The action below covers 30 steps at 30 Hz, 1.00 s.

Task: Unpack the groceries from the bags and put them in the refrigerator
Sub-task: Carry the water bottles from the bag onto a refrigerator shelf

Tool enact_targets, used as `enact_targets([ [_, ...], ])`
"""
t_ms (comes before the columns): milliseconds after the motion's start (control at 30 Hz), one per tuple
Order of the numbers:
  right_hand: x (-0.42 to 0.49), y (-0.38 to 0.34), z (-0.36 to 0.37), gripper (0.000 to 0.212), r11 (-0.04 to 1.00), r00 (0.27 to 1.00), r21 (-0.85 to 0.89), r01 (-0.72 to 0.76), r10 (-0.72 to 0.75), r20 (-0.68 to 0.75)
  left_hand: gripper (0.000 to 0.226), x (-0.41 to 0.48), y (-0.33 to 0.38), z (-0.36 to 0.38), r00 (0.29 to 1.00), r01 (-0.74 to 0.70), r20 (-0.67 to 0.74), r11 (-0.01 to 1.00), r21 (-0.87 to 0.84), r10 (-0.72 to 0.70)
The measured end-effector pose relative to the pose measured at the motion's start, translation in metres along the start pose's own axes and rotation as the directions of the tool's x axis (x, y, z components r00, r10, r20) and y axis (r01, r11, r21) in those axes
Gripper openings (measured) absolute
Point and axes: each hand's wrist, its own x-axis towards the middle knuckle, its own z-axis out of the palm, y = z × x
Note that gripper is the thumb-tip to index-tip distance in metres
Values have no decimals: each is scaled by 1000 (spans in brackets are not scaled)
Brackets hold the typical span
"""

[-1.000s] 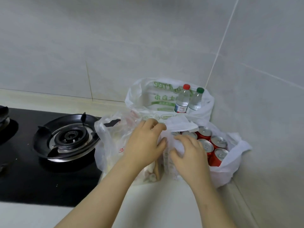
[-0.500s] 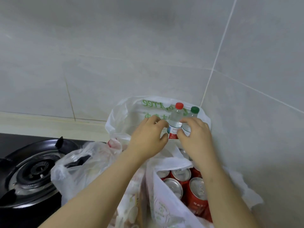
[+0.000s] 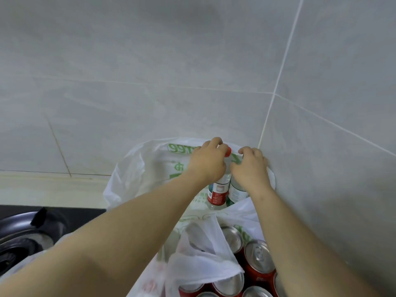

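Note:
A white plastic bag with green print [image 3: 147, 168] stands in the wall corner and holds two clear water bottles. My left hand [image 3: 206, 162] is curled round the neck of the red-capped bottle [image 3: 217, 192]. My right hand [image 3: 249, 168] curls over the top of the second bottle [image 3: 235, 192], hiding its green cap. In front, another white bag [image 3: 199, 260] holds several red drink cans [image 3: 258, 262] with silver tops.
A black gas stove [image 3: 19, 236] with a burner sits at lower left. Grey tiled walls meet in a corner just right of the bags. A third plastic bag lies under my left forearm, mostly hidden.
Both hands moved from the can bag to the far bag and closed on the tops of the two bottles. The view moved closer and to the right.

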Motion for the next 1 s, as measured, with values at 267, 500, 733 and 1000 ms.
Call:
enact_targets([
  [267,19,16,14,54,984,999,-174,40,-37,19,59,31,-8,26,978,-56,207,994,89,36],
  [500,16,17,20,57,937,998,-346,46,-59,-27,36,15,-11,40,983,-56,-161,977,206,90],
  [733,5,15,22,56,929,994,-365,64,-91,-59,31,-9,-18,45,948,87,-298,991,-102,-114],
  [1000,-12,14,19,53,971,995,-238,35,-57,-87,31,-27,-19,39,833,495,363,271,-826,-417],
])
